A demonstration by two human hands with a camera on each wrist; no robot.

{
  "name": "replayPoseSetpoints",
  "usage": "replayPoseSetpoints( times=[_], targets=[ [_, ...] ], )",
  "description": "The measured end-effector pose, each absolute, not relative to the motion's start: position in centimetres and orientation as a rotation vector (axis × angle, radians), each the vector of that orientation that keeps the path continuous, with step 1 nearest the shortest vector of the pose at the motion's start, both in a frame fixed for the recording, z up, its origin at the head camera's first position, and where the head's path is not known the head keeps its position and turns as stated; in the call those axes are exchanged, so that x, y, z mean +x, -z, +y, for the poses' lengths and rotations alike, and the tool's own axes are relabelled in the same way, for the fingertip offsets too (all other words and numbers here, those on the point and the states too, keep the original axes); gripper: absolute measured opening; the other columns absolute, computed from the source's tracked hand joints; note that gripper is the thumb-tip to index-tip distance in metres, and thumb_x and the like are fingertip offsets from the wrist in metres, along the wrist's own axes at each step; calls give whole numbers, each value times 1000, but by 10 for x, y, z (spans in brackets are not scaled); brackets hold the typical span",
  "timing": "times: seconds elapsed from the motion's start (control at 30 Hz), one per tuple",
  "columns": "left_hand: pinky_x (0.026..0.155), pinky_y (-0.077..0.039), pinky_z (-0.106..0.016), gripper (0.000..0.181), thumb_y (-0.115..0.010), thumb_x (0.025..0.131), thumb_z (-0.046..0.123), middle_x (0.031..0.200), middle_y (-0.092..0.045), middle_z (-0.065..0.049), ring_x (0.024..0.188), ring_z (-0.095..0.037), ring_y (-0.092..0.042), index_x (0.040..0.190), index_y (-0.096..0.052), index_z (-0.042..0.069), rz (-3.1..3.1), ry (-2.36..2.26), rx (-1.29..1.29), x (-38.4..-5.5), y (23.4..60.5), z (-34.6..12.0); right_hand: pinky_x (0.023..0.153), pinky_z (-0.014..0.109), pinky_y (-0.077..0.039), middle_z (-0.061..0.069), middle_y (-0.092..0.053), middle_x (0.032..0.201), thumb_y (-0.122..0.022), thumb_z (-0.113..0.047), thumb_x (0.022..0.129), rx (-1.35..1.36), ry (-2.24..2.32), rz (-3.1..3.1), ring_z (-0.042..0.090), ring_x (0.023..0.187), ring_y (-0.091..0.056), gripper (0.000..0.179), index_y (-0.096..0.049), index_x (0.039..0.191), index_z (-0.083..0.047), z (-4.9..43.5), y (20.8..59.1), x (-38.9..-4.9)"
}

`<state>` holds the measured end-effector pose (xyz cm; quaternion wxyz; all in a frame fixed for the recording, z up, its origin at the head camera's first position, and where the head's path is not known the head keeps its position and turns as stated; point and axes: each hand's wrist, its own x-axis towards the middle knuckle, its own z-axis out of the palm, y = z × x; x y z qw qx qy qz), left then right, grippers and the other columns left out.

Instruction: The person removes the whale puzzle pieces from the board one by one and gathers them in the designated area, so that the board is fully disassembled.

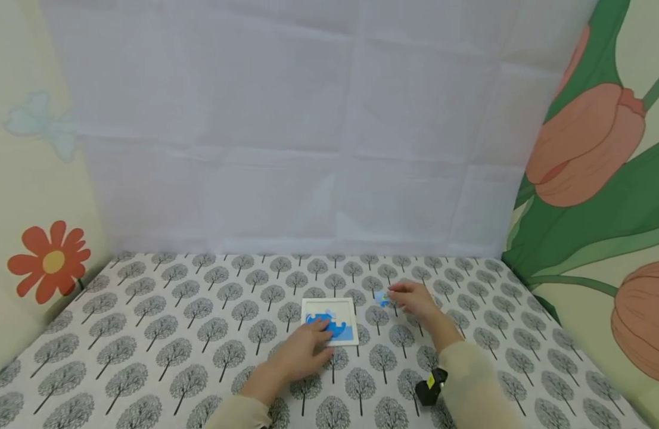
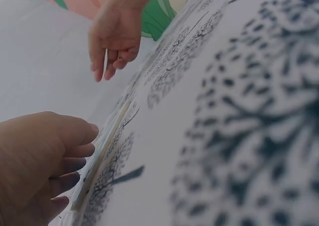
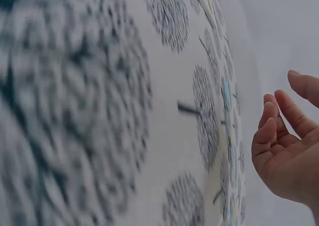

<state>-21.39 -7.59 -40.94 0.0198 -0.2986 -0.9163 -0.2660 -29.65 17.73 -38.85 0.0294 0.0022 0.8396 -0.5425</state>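
A white-framed puzzle board (image 1: 356, 325) lies on the tablecloth, with blue pieces (image 1: 337, 329) in its lower part and a pale bare area above. My left hand (image 1: 302, 351) is over the board's lower left, its fingertips on the blue part. In the left wrist view the board (image 2: 102, 151) appears edge-on beside the fingers of that hand (image 2: 40, 161). Farther right, my right hand (image 1: 412, 301) hovers by a light-blue puzzle piece (image 1: 382, 298), fingers loosely bent. Nothing shows between thumb and fingers of this hand (image 3: 289, 151) in the right wrist view.
The table has a white cloth (image 1: 201, 357) printed with grey trees. Beside the right sleeve sits a small black object (image 1: 428, 390) with a yellow mark. A white sheet (image 1: 254, 149) hangs behind the table, between walls with painted flowers. Flat coloured bits (image 3: 227, 97) lie beyond the right hand.
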Motion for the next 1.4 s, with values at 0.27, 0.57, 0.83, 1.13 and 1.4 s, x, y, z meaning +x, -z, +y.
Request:
replayPoseSetpoints(
  times=[0.27,0.57,0.83,1.13,1.4],
  targets=[
    [94,-24,-53,41,-56,83,24,127,-39,-22,117,-38,-32,117,-53,0,-2820,623,-904,-207,406,-85,62,31,-46,5,-59,92,-59,-14,81,-114,1664,2517,22,77,-55,27,-59,104,0,139,389,-293],
    [94,-22,-55,43,-55,83,26,129,-36,-22,119,-38,-28,121,-51,5,-2830,635,-841,-204,411,-92,49,21,-43,3,-59,79,-62,-14,78,-202,1642,2446,13,62,-53,26,-60,101,-1,104,398,-289],
    [95,-22,-54,43,-54,84,26,131,-33,-20,120,-36,-27,121,-50,5,-2828,681,-870,-202,411,-93,54,26,-49,4,-58,77,-62,-12,78,-221,1698,2386,14,61,-54,21,-61,95,0,88,403,-286],
    [96,-22,-50,48,-53,85,29,133,-30,-19,122,-34,-24,125,-46,4,-2843,691,-906,-204,422,-93,57,25,-46,2,-58,79,-60,-14,81,-241,1610,2456,11,65,-52,21,-62,96,-1,86,412,-280],
    [98,-21,-48,49,-51,86,29,134,-31,-18,123,-33,-24,126,-44,3,-2860,620,-908,-203,421,-91,64,28,-46,3,-59,89,-61,-16,80,-267,1562,2531,13,74,-53,20,-65,95,-3,89,415,-276]
  ],
)
